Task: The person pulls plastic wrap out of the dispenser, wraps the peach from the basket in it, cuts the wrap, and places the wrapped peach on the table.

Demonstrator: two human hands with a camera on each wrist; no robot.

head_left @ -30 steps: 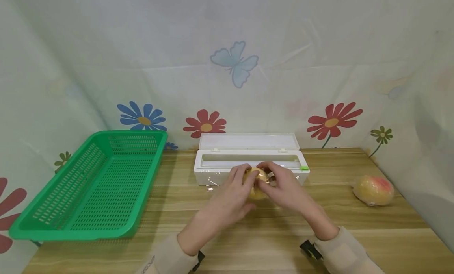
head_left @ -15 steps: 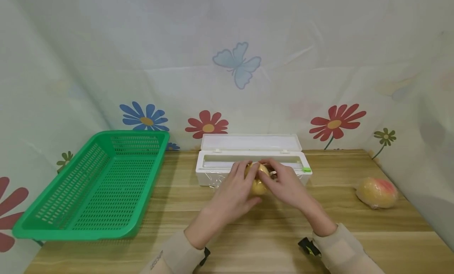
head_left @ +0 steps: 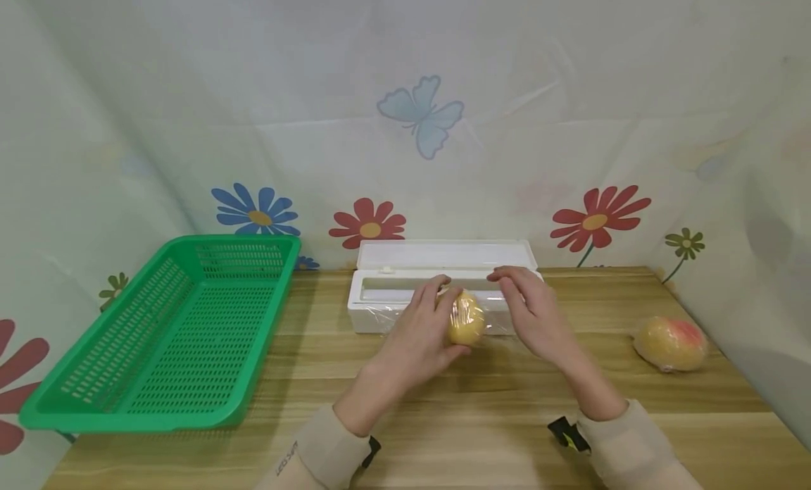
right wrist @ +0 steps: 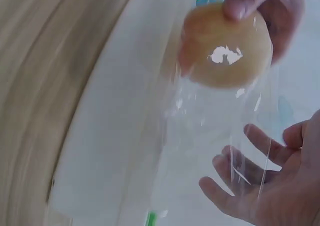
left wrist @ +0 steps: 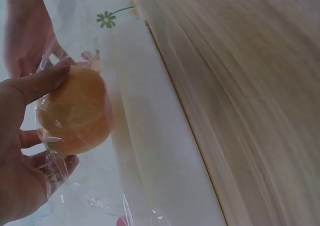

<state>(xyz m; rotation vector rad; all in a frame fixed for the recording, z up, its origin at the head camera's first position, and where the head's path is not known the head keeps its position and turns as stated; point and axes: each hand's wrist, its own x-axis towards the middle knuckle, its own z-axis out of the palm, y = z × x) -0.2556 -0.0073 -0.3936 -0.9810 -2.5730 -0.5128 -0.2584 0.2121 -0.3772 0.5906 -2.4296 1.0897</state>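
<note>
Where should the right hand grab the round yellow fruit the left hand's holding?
Probably around the right side of the yellow fruit, coming from the right. The left hand holds the left side, and the shape is round with no handle, so the right hand should cup the curve. Clear film spreads out there, so expect to press through it.

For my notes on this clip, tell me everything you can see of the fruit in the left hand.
The fruit is rounded and yellow, turning orange-pink in the wrist views. Clear, shiny, plastic-looking film lies over it, wrinkled in places and stretching loosely past it toward the right hand, whose fingers are apart from the fruit. The left hand grips it between thumb and fingers. It sits in front of the open white box; whether it touches the box is unclear.
</note>
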